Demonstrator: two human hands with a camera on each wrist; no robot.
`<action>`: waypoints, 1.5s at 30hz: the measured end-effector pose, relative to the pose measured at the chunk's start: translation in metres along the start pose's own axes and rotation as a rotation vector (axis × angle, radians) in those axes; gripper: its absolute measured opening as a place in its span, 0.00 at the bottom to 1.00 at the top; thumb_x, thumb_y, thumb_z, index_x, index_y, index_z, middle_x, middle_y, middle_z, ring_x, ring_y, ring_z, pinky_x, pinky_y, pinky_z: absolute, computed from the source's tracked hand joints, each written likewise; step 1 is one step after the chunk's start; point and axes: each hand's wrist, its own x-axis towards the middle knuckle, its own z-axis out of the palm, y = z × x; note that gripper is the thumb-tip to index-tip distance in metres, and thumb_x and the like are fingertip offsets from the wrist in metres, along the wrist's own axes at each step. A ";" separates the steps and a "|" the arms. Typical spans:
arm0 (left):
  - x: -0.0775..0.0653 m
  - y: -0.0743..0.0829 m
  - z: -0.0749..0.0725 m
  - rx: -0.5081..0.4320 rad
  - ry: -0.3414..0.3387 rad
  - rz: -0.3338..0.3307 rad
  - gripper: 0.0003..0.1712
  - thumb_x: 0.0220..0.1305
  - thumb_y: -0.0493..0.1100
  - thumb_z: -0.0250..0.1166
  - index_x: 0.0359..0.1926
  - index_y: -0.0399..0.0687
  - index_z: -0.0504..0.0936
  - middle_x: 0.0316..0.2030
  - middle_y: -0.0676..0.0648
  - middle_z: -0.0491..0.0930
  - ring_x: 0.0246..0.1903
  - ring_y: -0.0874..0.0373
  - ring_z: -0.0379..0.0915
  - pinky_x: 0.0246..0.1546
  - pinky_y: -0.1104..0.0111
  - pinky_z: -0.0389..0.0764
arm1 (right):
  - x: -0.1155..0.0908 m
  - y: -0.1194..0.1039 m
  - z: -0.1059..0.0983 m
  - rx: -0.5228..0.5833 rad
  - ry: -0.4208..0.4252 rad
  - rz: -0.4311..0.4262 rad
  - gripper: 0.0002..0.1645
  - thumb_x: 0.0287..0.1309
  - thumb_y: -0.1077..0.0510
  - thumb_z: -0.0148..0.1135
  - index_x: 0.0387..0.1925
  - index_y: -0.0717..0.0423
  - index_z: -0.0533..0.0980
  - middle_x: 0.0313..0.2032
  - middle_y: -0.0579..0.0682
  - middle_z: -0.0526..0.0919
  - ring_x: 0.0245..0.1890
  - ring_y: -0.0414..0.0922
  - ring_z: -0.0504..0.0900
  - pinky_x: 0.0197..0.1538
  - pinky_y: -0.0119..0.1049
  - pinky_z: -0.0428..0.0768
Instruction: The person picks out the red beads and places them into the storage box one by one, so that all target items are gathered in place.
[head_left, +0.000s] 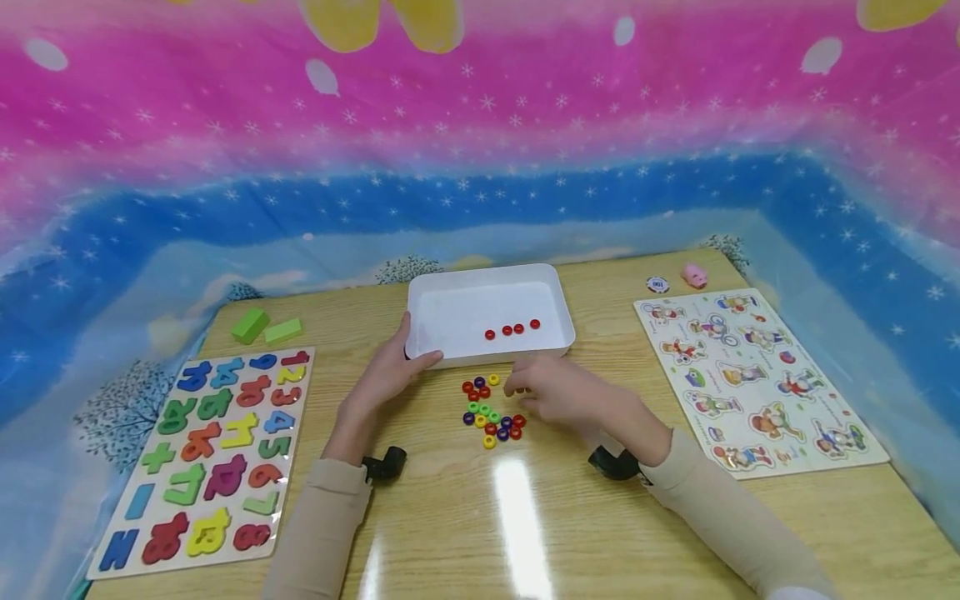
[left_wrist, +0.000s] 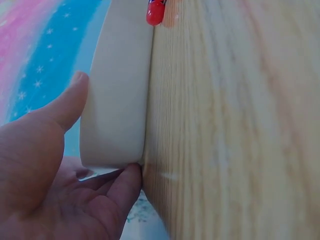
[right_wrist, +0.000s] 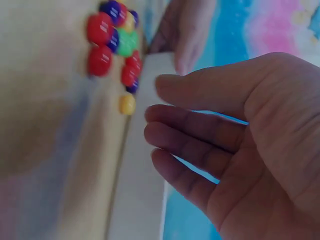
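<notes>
A shallow white tray (head_left: 487, 360) stands on the table, with several red ring beads (head_left: 513, 330) in a loose row inside it. My left hand (head_left: 386, 371) grips its near left corner, the thumb at the front wall's rim and the fingers round the side, as the left wrist view shows on the tray wall (left_wrist: 117, 95). In front of the tray lies a loose cluster of red, purple, green and yellow beads (head_left: 485, 409). Just right of that cluster is my right hand (head_left: 551, 390), close to the tray's front wall; its fingers (right_wrist: 190, 130) are loosely bent with nothing between them.
At the left lies a number puzzle board (head_left: 296, 375), with green blocks (head_left: 251, 325) behind it. A picture puzzle board (head_left: 705, 358) occupies the right side; a poker chip (head_left: 657, 284) and a pink pig figure (head_left: 694, 275) sit beyond it. Patterned cloth (head_left: 480, 200) borders the table.
</notes>
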 end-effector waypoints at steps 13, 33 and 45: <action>0.001 -0.002 0.001 0.014 0.006 0.003 0.57 0.58 0.66 0.57 0.72 0.56 0.28 0.74 0.50 0.37 0.72 0.51 0.40 0.68 0.51 0.55 | -0.011 -0.003 0.026 -0.069 -0.032 -0.054 0.08 0.57 0.58 0.60 0.37 0.44 0.80 0.31 0.37 0.75 0.31 0.33 0.70 0.37 0.28 0.74; 0.000 -0.001 0.002 0.015 0.006 -0.017 0.57 0.58 0.65 0.58 0.72 0.57 0.29 0.74 0.50 0.37 0.72 0.50 0.39 0.69 0.51 0.54 | 0.001 0.007 0.000 0.004 0.098 0.064 0.09 0.54 0.62 0.60 0.38 0.48 0.79 0.34 0.39 0.75 0.32 0.36 0.71 0.38 0.29 0.74; 0.000 -0.003 0.002 0.003 0.006 0.009 0.57 0.57 0.66 0.57 0.72 0.57 0.29 0.74 0.50 0.39 0.72 0.51 0.42 0.68 0.52 0.57 | 0.042 0.034 -0.017 0.036 0.218 0.156 0.10 0.53 0.63 0.61 0.39 0.55 0.80 0.35 0.47 0.78 0.33 0.43 0.75 0.38 0.35 0.76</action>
